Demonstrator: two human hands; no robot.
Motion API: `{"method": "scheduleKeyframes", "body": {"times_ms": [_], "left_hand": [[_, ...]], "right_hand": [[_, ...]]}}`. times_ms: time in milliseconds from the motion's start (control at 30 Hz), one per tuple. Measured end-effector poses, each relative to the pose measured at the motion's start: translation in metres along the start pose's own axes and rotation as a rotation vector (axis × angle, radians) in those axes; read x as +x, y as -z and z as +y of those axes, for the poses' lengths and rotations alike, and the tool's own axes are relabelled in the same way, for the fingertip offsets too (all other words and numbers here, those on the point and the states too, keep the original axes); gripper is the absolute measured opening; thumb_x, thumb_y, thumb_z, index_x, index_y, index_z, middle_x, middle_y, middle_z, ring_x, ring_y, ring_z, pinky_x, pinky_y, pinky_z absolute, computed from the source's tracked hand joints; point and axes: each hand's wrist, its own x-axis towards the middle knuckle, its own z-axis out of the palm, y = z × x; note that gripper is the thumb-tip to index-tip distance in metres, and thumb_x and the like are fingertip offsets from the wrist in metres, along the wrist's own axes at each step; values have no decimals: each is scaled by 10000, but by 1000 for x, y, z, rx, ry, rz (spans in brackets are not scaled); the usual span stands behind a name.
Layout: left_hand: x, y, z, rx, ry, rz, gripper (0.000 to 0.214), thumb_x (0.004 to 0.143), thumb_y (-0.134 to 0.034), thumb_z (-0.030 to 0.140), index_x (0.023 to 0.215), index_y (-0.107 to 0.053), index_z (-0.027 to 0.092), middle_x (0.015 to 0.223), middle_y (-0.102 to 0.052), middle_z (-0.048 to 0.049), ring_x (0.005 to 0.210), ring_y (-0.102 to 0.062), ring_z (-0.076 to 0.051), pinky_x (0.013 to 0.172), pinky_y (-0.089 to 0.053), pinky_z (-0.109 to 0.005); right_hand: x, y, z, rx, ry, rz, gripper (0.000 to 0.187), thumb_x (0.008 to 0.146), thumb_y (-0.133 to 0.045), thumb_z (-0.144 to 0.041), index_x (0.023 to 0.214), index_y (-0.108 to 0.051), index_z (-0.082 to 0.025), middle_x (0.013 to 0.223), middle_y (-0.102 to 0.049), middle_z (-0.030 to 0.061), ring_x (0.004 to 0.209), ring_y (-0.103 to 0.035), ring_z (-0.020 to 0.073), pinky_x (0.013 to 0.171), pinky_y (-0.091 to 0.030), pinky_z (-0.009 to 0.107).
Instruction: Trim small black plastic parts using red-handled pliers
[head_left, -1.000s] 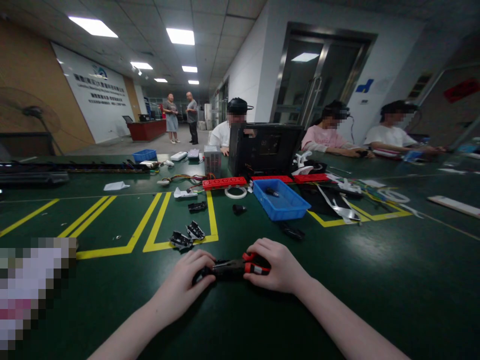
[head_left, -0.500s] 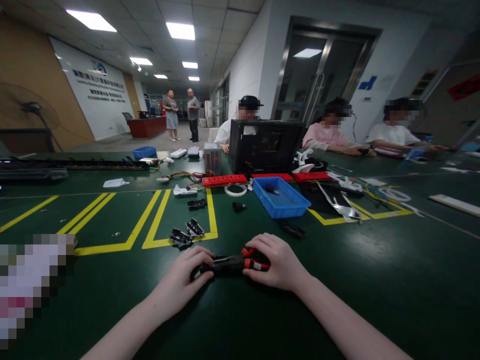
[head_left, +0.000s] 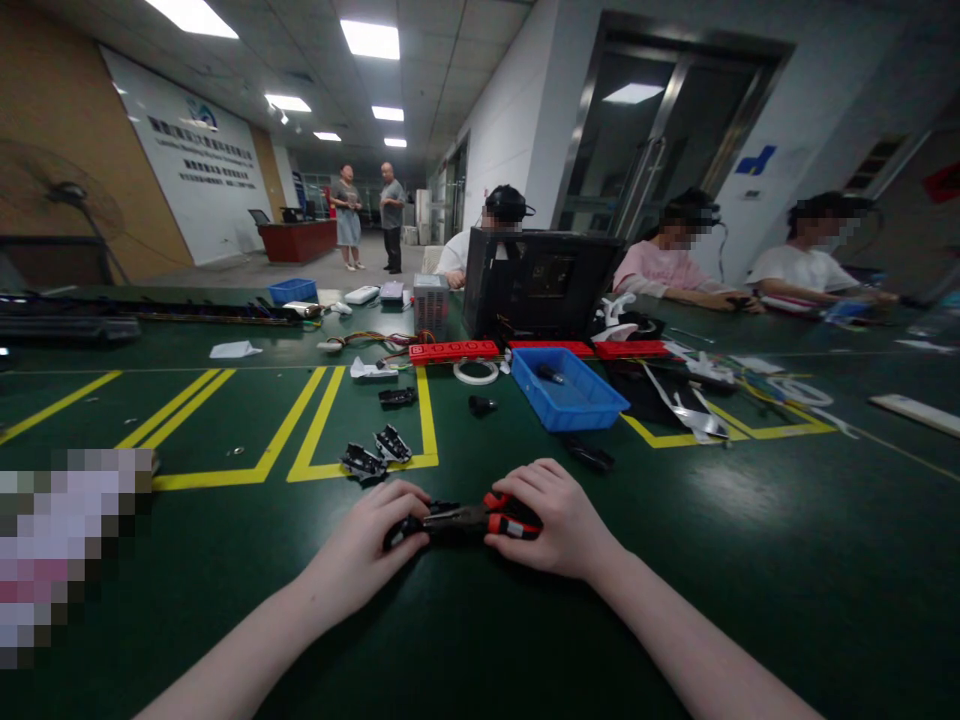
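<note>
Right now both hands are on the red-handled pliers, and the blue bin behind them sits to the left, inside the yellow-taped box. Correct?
Not quite. The head view shows the blue bin behind and to the right, outside that yellow-taped box. The left hand and right hand are indeed on the red-handled pliers.

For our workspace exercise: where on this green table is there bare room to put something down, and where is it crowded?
Bare table lies right of the right hand, below the blue bin. The yellow-lined bay left of the small black parts is nearly bare. Crowded: between the hands, where the left hand and right hold the pliers, and around the red power strip.
</note>
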Motion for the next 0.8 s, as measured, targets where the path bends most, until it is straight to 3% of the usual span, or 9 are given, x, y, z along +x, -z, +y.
{"method": "scheduleKeyframes", "body": {"times_ms": [300, 467, 667, 800], "left_hand": [[-1, 0, -4, 23, -14, 8, 147, 891, -596, 171, 1006, -657, 241, 1219, -586, -50, 1136, -548, -255, 985, -473, -454], [-2, 0, -1, 16, -12, 14, 129, 896, -594, 179, 995, -655, 235, 1212, -585, -50, 1127, -552, -255, 979, -477, -451], [-4, 1, 8, -1, 4, 22, 111, 902, -596, 172, 977, -656, 226, 1216, -576, -50, 1135, -558, -243, 987, -488, -446], [-4, 1, 10, -5, -9, 41, 137, 884, -607, 133, 972, -659, 224, 1204, -575, -46, 1133, -564, -239, 982, -501, -437]], "right_hand": [[2, 3, 0, -13, 19, 43, 359, 727, -732, -479, 940, -631, -208, 873, -677, 42, 876, -620, 218, 1031, -350, 484], [1, 6, 4, 3, -5, 41, 261, 865, -613, -451, 955, -634, -208, 884, -689, 41, 859, -628, 206, 1032, -337, 484], [0, 3, 3, -4, -10, -13, 258, 924, -517, -399, 987, -636, -179, 941, -686, 79, 817, -607, 203, 750, -447, 360], [-1, 2, 1, -27, 17, 31, 265, 935, -492, -364, 1001, -645, -159, 992, -660, 102, 829, -599, 200, 705, -445, 337]]}}
